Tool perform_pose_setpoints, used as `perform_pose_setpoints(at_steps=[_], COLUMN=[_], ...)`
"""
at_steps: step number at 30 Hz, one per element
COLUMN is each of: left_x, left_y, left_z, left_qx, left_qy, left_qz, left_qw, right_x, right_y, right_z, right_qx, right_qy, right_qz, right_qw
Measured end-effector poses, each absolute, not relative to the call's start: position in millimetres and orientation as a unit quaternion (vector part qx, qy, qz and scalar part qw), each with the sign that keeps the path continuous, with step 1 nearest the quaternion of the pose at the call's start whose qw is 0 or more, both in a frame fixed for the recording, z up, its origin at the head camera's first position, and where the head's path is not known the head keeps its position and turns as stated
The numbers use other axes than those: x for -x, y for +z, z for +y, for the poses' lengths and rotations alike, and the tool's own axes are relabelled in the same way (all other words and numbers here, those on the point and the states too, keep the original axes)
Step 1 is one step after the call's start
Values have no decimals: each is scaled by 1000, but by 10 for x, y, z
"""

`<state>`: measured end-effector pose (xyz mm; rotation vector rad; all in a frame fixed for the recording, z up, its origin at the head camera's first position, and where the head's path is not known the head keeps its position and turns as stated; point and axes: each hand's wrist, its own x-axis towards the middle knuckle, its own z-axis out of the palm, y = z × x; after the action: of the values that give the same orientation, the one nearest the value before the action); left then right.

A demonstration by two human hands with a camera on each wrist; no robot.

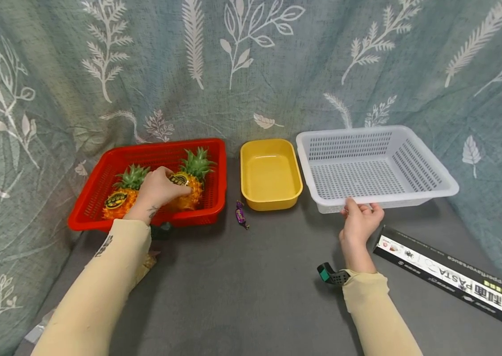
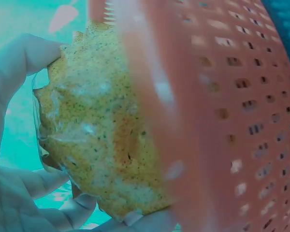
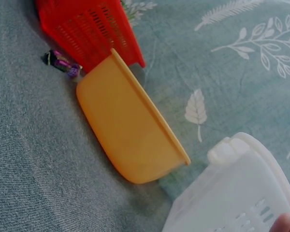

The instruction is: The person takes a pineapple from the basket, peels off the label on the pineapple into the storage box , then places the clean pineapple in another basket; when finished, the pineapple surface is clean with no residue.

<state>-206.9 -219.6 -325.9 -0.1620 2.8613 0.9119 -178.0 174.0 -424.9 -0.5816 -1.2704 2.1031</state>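
Observation:
My left hand [image 1: 159, 190] grips a pineapple [image 1: 190, 190] with a black-and-gold label at the right side of the red basket [image 1: 221, 188]. In the left wrist view, thumb and fingers curl round the fruit's yellow, clear-wrapped body [image 2: 96, 125], next to the basket's wall [image 2: 251, 125]. A second pineapple [image 1: 119, 202] lies in the basket's left part. At the near rim of the white basket [image 1: 433, 190], my right hand [image 1: 359, 225] pinches the edge between thumb and fingers. Only a fingertip [image 3: 284, 224] shows in the right wrist view, against the white wall [image 3: 227, 193].
Between the baskets stands a yellow tub [image 1: 270, 202]. A purple-wrapped candy [image 1: 240, 215] lies before the red basket. To the right is a long black-and-white pasta box [image 1: 451, 277]. A packet [image 1: 144, 269], partly hidden, lies by the left forearm. A patterned curtain [image 1: 273, 69] hangs behind.

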Motion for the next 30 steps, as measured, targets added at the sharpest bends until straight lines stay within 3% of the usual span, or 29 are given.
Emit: perform_pose_setpoints(at_steps=[19, 30], left_x=[1599, 1193], left_y=[-2721, -2969], left_z=[-1906, -1405], left_qx=[-41, -168], left_qy=[276, 282], left_qz=[960, 944], left_qw=[9, 11], right_x=[1818, 1792], right_y=[-4236, -4229], right_z=[1740, 1723], right_qx=[201, 204], right_qy=[820, 819], right_qz=[-431, -435], right_qw=[318, 315])
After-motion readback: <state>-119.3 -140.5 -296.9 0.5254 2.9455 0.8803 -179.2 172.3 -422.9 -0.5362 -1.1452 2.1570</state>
